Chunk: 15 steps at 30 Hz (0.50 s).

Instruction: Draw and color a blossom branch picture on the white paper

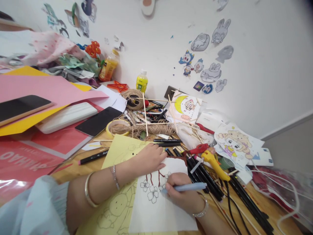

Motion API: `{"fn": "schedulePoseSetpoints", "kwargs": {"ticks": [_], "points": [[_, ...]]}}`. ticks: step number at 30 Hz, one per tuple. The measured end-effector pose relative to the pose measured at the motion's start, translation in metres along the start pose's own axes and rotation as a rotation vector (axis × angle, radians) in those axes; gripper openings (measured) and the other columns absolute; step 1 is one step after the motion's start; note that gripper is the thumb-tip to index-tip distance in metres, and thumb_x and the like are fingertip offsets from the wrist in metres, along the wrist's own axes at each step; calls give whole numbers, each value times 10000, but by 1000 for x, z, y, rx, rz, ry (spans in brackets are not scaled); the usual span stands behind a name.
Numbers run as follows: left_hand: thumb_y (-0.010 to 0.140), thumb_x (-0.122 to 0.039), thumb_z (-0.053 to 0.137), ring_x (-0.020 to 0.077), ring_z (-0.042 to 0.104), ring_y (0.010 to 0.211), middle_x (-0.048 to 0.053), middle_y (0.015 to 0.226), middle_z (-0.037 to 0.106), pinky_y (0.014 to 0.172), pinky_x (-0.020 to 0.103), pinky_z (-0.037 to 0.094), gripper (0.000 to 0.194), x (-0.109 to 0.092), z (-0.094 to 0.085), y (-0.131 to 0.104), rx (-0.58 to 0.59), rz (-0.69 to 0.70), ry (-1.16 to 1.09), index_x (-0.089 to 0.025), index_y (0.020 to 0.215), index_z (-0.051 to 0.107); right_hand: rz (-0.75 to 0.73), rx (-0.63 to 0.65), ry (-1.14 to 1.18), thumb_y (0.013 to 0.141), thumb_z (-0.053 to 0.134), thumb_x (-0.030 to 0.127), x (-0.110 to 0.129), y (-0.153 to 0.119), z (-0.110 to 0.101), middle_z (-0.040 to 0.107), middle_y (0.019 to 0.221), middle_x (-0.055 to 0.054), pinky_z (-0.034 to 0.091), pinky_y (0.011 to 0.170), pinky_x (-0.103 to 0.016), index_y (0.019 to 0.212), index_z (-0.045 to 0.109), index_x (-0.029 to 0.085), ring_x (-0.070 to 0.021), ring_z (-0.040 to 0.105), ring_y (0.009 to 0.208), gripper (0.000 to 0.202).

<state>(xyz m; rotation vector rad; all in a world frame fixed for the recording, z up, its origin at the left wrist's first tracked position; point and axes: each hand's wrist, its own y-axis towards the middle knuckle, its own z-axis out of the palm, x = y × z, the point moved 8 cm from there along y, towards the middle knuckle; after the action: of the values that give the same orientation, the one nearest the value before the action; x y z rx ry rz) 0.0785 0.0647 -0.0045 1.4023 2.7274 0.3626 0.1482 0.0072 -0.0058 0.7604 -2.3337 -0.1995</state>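
Note:
A white sheet of paper [146,215] carries outlined flowers hanging from dark red stems, with a brown-red patch along its top edge. My right hand [181,192] grips a light blue pen [190,187], its tip down by a flower at the middle of the sheet. My left hand [152,159] lies flat with fingers stretched across the upper part of the white sheet, holding nothing. Beneath both is a yellow sheet [117,202] with pencil-like line drawings, partly hidden by my left forearm and the white sheet.
Black markers [205,176] and a yellow glue gun [215,163] crowd the right. Behind the paper are twine [156,129], thin sticks, a tape roll [117,128] and a drink bottle [142,81]. Phones [99,121] and coloured sheets lie left; a white cable [294,192] runs right.

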Motion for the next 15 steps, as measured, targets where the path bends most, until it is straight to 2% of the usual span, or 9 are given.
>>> {"fn": "schedulePoseSetpoints", "kwargs": {"ticks": [15], "points": [[825,-398,561,232,532,796,65,854,580,684,340,367,244,0,-1,-1,-18,5,-6,-169,898,520,67,60,109,776,461,221,-5,0,4,579,473,6,386,519,-235,497,408,201,-117,516,472,286]]}}
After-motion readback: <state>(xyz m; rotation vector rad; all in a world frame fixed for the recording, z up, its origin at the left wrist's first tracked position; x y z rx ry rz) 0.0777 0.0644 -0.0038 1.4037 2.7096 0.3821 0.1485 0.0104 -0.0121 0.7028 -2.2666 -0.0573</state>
